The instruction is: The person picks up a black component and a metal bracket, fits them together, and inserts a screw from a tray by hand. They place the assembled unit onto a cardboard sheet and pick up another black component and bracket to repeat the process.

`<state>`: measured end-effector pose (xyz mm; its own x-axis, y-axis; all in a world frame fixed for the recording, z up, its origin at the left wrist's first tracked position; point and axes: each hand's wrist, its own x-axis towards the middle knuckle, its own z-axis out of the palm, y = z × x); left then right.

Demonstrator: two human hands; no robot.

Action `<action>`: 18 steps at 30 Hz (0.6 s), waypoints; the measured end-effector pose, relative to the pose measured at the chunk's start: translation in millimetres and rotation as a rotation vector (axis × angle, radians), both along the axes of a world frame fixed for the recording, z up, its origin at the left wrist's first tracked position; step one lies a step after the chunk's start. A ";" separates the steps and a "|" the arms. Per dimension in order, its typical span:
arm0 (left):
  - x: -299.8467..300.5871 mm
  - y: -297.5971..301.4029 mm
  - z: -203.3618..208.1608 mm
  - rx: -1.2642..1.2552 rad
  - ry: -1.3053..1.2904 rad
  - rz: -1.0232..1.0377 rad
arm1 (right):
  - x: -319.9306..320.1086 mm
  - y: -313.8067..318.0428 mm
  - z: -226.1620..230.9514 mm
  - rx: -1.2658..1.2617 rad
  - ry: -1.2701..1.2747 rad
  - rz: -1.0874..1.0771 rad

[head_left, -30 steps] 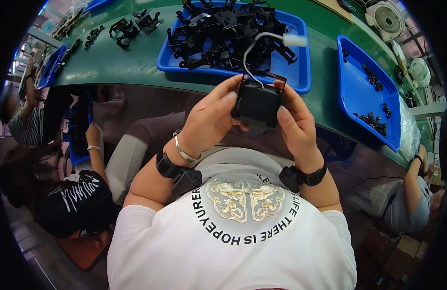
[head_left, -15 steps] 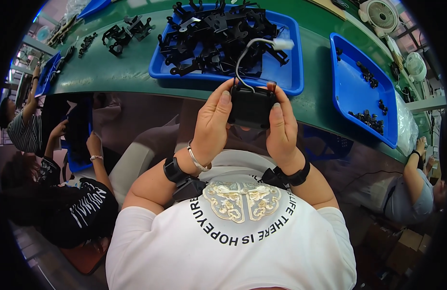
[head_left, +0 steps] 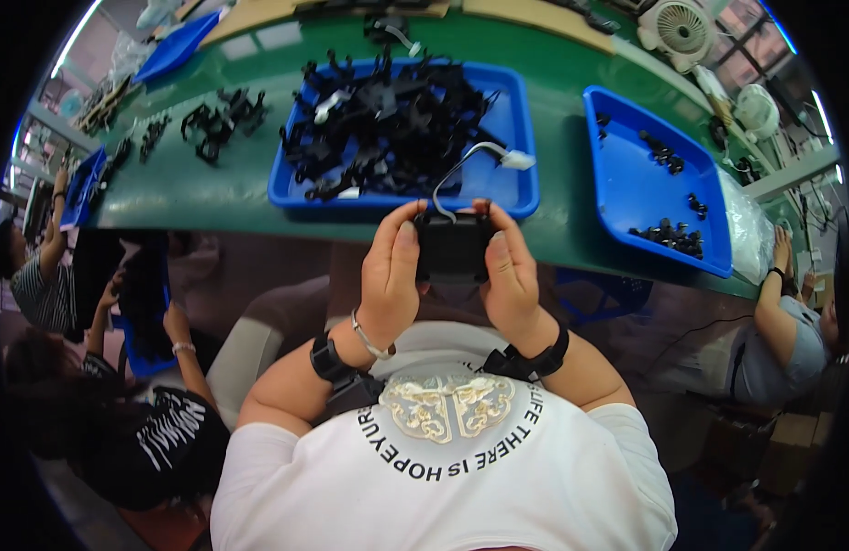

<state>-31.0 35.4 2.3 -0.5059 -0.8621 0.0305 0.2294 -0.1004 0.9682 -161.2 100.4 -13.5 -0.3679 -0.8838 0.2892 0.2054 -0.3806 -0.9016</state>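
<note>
Between my two hands I hold a black box-shaped device (head_left: 452, 250) in front of the table's edge. My left hand (head_left: 392, 266) grips its left side, thumb along the near face. On the opposite side, my right hand (head_left: 511, 275) grips it the same way. A light grey cable (head_left: 450, 176) rises from the device's top edge and ends in a white plug (head_left: 517, 160). The plug stands out over the blue tray (head_left: 521, 119) behind, which is heaped with black brackets (head_left: 379, 119). My fingertips behind the device are mostly hidden.
More black brackets (head_left: 224, 121) lie on the green table (head_left: 232, 188) to the left. At the right, another blue tray (head_left: 617, 197) holds small black parts (head_left: 668, 237). A clear plastic bag (head_left: 750, 241) lies beside it. Co-workers (head_left: 172, 432) sit on both sides.
The table and trays now sit lower in view, and a black device with a cable shows at the far edge. My hands keep their grip on the device, also lower in the picture.
</note>
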 end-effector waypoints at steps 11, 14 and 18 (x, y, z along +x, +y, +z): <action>0.0 -59.8 32.8 -0.255 0.165 -0.192 | -109.0 -14.9 100.8 0.261 0.018 -0.084; 38.3 -86.0 27.4 -0.456 0.115 0.123 | -168.5 -36.7 145.8 0.312 0.156 -0.228; 84.4 -132.5 4.8 -0.610 0.002 0.466 | -268.0 -84.9 158.2 0.448 0.305 -0.274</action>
<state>53.4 -97.2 7.1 -0.0936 -0.8165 0.5697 0.1189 0.5590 0.8206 -429.2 15.5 144.7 -0.5579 -0.8290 0.0393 -0.1396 0.0471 -0.9891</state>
